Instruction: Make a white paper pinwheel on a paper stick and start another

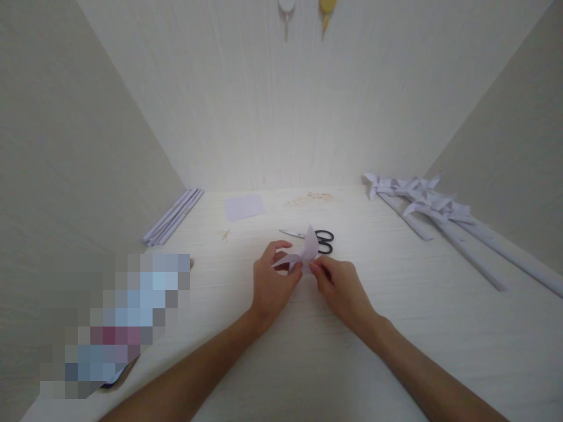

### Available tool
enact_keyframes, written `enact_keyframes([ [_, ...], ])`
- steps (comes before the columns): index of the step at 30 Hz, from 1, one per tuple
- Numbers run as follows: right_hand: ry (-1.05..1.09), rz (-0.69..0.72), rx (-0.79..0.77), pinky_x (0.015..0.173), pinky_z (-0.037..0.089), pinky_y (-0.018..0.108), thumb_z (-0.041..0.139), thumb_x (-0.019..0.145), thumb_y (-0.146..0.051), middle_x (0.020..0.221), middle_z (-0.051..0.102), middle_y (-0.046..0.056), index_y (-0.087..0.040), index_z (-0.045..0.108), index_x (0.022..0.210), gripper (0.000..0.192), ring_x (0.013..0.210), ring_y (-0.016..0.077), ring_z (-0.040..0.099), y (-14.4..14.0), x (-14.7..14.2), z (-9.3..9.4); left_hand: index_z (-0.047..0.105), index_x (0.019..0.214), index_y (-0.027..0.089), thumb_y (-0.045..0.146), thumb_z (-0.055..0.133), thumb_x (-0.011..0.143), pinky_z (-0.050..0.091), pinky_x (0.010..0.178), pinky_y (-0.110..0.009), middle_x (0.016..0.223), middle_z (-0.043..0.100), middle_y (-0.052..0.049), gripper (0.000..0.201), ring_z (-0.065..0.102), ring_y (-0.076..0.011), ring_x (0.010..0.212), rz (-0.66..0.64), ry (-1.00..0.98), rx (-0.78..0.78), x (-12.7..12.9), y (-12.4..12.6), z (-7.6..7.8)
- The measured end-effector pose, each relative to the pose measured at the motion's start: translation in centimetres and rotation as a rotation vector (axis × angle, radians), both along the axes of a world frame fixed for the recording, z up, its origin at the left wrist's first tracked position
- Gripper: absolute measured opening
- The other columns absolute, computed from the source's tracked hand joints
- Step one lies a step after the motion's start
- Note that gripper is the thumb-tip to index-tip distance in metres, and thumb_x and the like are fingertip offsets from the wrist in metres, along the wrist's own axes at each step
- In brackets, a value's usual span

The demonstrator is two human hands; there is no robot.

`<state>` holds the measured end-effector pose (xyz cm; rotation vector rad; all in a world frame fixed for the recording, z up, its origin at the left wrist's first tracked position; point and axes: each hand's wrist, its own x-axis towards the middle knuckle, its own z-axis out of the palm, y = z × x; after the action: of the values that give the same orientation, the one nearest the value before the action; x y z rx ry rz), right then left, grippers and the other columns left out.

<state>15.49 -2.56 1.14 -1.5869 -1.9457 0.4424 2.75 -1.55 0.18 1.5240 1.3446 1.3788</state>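
Between my two hands is a folded white paper pinwheel [310, 245], its pointed blades standing up and out to the left. My left hand [273, 282] is closed on its left side, thumb against the paper near the middle. On the lower right, the fingertips of my right hand [338, 282] pinch the paper; what else they may hold is hidden. Just behind the pinwheel lies a pair of scissors [325, 239] with black handles, its blades pointing left and partly covered by the paper.
Several rolled paper sticks [173, 217] lie at the left wall. A flat paper sheet [244, 207] and small thin yellowish pieces [225, 235] are behind my left hand. Finished paper pinwheels on sticks [433, 205] are piled at right. A blurred-out device [132, 316] is at left.
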Motion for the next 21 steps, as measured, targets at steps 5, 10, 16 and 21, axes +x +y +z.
enact_keyframes([
  [5,0.272,-0.025,-0.116,0.041,0.031,0.02,0.045,0.075,-0.021,0.042,0.05,-0.002,-0.016,0.052,0.055,0.022,0.039,0.01,0.044,0.2,0.1,-0.4,0.051,0.085,0.019,0.014,0.056,0.06,0.048,0.059,-0.022,0.055,0.058,0.006,0.026,0.056,-0.0096,0.053,0.034,0.11,0.073,-0.1,-0.1,-0.1],
  [10,-0.032,0.131,0.2,0.05,0.033,0.022,0.041,0.078,-0.019,0.057,0.057,0.003,-0.015,0.054,0.063,0.02,0.051,0.0119,0.048,-0.2,0.4,-0.6,0.051,0.086,0.018,0.014,0.055,0.061,0.047,0.056,-0.021,0.056,0.057,0.005,0.026,0.056,-0.0098,0.054,0.027,0.09,0.047,-0.1,0.0,0.0],
  [16,0.393,0.038,-0.151,0.04,0.028,0.02,0.044,0.075,-0.025,0.043,0.046,-0.003,-0.017,0.047,0.056,0.021,0.038,0.0088,0.039,0.1,0.0,-0.8,0.051,0.086,0.019,0.015,0.055,0.062,0.045,0.059,-0.022,0.057,0.058,0.004,0.025,0.056,-0.0101,0.054,0.073,0.233,0.167,-0.3,-0.3,-0.1],
  [21,0.727,0.048,-0.365,0.033,0.022,0.018,0.048,0.071,-0.029,0.04,0.041,-0.006,-0.017,0.045,0.057,0.019,0.033,0.0062,0.031,0.4,-0.1,-1.1,0.051,0.085,0.02,0.015,0.055,0.062,0.045,0.058,-0.022,0.059,0.059,0.004,0.024,0.056,-0.0106,0.056,0.102,0.265,0.231,-0.3,-0.5,-0.2],
])
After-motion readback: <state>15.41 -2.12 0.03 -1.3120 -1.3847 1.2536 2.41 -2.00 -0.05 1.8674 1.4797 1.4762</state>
